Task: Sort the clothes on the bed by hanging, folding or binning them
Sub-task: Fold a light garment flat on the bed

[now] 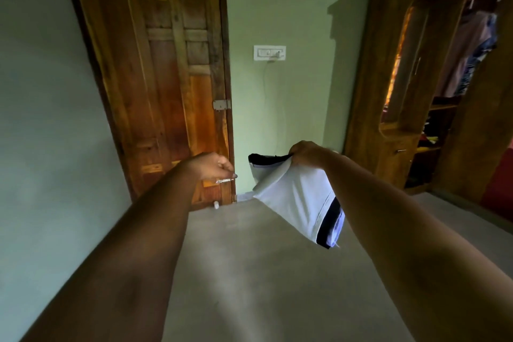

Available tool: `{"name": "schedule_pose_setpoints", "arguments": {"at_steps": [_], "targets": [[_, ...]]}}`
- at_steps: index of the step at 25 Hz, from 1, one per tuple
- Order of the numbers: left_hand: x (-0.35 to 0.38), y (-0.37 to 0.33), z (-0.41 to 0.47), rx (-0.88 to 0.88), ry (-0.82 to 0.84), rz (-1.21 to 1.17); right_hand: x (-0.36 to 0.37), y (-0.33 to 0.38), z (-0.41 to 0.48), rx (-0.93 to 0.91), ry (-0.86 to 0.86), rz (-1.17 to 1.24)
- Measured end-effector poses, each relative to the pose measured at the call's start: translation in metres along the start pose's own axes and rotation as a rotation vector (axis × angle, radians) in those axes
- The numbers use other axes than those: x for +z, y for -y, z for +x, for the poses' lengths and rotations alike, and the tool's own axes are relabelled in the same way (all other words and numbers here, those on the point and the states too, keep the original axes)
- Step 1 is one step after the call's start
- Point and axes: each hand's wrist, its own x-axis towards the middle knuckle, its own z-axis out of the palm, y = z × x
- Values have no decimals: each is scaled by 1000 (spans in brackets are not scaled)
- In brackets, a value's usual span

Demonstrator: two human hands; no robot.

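Observation:
A white garment with black trim (297, 197) hangs in the air in front of me, above the grey floor. My right hand (308, 154) grips its upper edge by the dark collar band, and the cloth droops down and to the right under my forearm. My left hand (213, 165) is stretched forward to the left of the garment and apart from it. Its fingers are curled and I see nothing held in them. It sits in front of the lower part of the wooden door, just above a small metal bolt (225, 181). The bed is out of view.
A shut wooden door (166, 78) stands ahead on the left. A wall switch plate (269, 52) with a dangling cable is in the middle. An open wooden wardrobe (388, 91) stands at the right, with hanging clothes (469, 53) and shelves inside. Bare grey floor (263, 272) lies below.

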Motion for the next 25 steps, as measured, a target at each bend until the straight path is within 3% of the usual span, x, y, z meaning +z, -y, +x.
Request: {"name": "schedule_pose_setpoints", "arguments": {"at_steps": [7, 13, 19, 25], "targets": [[2, 20, 100, -27, 9, -21, 11, -28, 107, 73, -61, 176], [-16, -1, 246, -19, 38, -15, -19, -110, 206, 182, -117, 305], [1, -76, 406, 172, 92, 104, -72, -214, 267, 286, -209, 277], [63, -169, 527, 404, 233, 171, -76, -332, 279, 497, -339, 404]]}}
